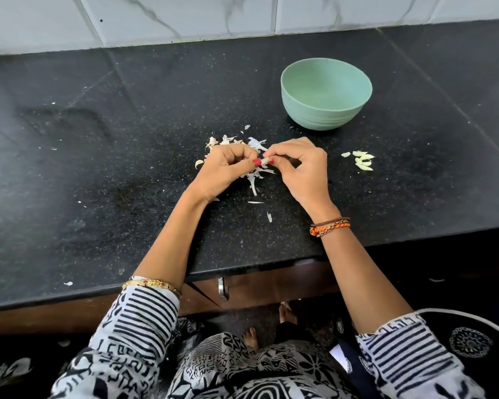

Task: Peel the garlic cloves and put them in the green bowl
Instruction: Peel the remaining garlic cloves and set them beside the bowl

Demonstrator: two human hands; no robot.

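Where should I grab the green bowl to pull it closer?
Take the green bowl by its near rim, coming from the front with a thumb inside. It stands upright, open upward, its curved wall narrows downward, and the rim looks unobstructed.

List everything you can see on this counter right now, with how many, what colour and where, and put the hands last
green bowl: one, pale green, far right on the countertop, nothing visible inside
peeled cloves: a small cluster, pale yellow, on the countertop right of the hands, not in the bowl
garlic skins: a loose heap, white, under and just beyond the hands, with stray flakes around
countertop: one, black speckled stone, against a white tiled wall
garlic clove: one, partly hidden, pinched between both hands
left hand: pinches the clove, gold bangle up the forearm
right hand: pinches the same clove, orange and brown bands at the wrist
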